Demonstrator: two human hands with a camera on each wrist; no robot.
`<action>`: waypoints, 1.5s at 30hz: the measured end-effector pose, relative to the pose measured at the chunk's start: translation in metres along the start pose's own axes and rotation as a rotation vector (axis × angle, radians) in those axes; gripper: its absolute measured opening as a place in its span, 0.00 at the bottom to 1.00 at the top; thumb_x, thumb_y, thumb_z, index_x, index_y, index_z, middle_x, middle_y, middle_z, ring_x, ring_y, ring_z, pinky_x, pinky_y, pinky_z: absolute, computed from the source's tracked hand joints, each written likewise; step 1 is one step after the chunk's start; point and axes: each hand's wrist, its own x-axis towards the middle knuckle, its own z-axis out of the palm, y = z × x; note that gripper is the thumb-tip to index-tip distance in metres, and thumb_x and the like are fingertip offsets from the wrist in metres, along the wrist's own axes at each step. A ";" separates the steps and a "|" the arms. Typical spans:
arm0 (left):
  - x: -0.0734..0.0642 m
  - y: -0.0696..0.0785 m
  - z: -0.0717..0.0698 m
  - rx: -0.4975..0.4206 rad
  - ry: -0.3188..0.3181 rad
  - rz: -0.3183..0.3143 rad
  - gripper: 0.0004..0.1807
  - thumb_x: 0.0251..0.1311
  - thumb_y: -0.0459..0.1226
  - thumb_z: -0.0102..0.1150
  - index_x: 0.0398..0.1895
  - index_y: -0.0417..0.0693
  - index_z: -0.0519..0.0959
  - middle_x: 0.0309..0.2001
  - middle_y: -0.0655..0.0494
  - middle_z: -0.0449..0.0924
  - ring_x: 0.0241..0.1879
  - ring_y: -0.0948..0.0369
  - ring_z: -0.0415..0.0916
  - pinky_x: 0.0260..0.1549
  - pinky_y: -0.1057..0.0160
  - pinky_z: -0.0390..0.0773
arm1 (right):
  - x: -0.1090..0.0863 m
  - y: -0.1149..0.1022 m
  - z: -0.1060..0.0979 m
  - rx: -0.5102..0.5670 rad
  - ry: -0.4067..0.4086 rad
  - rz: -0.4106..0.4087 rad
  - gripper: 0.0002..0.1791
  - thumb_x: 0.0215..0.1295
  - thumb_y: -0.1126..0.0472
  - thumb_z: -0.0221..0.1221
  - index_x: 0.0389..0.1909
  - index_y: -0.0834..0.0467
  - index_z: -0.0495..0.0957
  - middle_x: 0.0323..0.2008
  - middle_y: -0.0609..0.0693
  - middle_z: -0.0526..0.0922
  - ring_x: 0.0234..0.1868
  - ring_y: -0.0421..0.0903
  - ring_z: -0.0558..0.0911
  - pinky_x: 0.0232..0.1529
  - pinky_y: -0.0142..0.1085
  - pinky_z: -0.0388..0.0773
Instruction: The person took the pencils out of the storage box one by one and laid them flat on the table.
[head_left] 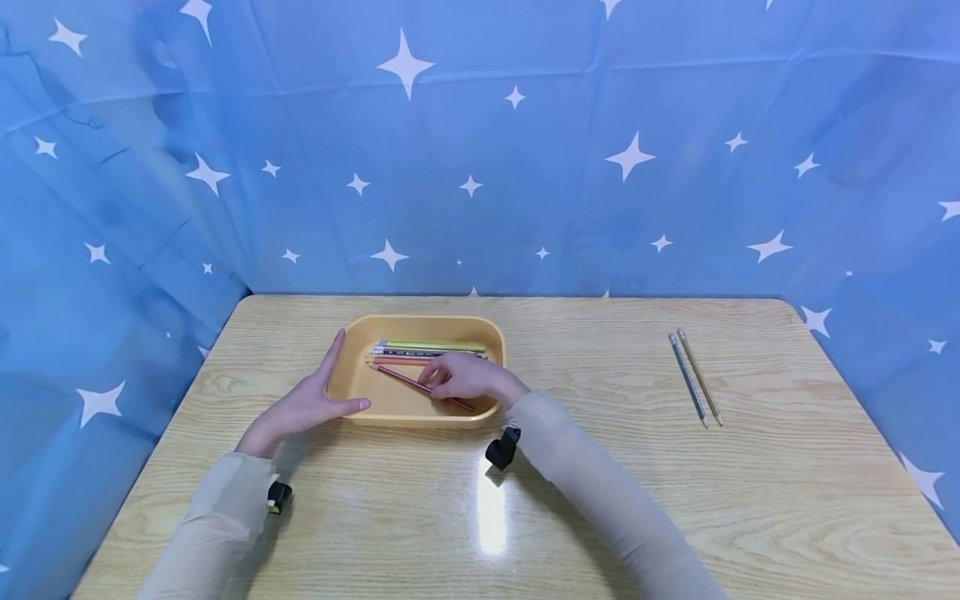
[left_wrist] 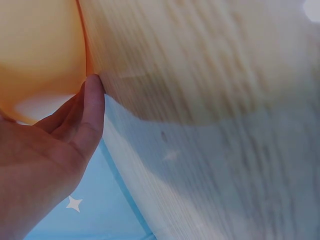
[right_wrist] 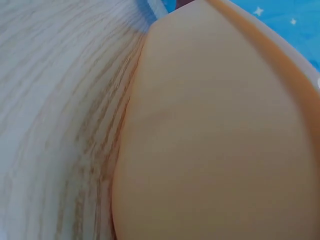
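Observation:
A yellow-orange plastic tray (head_left: 405, 419) sits on the table. At its left end my left hand (head_left: 303, 404) rests with fingers stretched along the outer wall and the thumb by the front rim. The left wrist view shows those fingers (left_wrist: 92, 107) touching the tray's outside. Inside the tray, my right hand (head_left: 467, 375) pinches a dark red pencil (head_left: 401, 377), which lies slanted. Behind it several pencils (head_left: 435, 345), one yellow-green, lie side by side near the back wall. The right wrist view shows only the tray's outer wall (right_wrist: 210, 125); the fingers are hidden there.
Two more pencils, one blue (head_left: 687, 379) and one brown (head_left: 699, 377), lie on the wooden table (head_left: 585, 350) to the right of the tray. A blue curtain with white stars (head_left: 480, 167) hangs behind the table and on both sides.

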 end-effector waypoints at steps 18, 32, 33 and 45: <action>0.001 -0.004 0.000 -0.021 -0.002 -0.002 0.64 0.56 0.46 0.68 0.76 0.56 0.23 0.76 0.40 0.27 0.71 0.37 0.36 0.65 0.36 0.45 | -0.014 -0.004 -0.014 0.500 -0.031 -0.042 0.19 0.67 0.73 0.54 0.58 0.69 0.73 0.46 0.68 0.81 0.33 0.46 0.80 0.29 0.29 0.74; 0.002 0.000 0.000 -0.032 -0.003 0.009 0.64 0.56 0.46 0.68 0.75 0.52 0.23 0.75 0.37 0.26 0.71 0.37 0.35 0.65 0.36 0.43 | -0.049 0.003 -0.035 0.773 0.021 -0.068 0.23 0.69 0.74 0.49 0.65 0.67 0.67 0.43 0.59 0.81 0.44 0.53 0.79 0.49 0.45 0.76; 0.002 0.000 0.000 -0.031 -0.003 0.012 0.65 0.55 0.45 0.68 0.75 0.51 0.23 0.75 0.37 0.26 0.71 0.36 0.35 0.65 0.36 0.43 | -0.052 0.004 -0.036 0.791 0.019 -0.073 0.24 0.69 0.75 0.49 0.66 0.67 0.66 0.43 0.59 0.81 0.45 0.54 0.80 0.51 0.46 0.75; 0.000 -0.001 0.002 -0.048 -0.001 0.011 0.65 0.55 0.43 0.69 0.75 0.52 0.23 0.75 0.37 0.27 0.71 0.36 0.35 0.64 0.35 0.43 | -0.095 0.027 -0.046 0.815 0.111 -0.076 0.25 0.67 0.76 0.45 0.66 0.71 0.60 0.44 0.64 0.77 0.45 0.53 0.81 0.54 0.53 0.73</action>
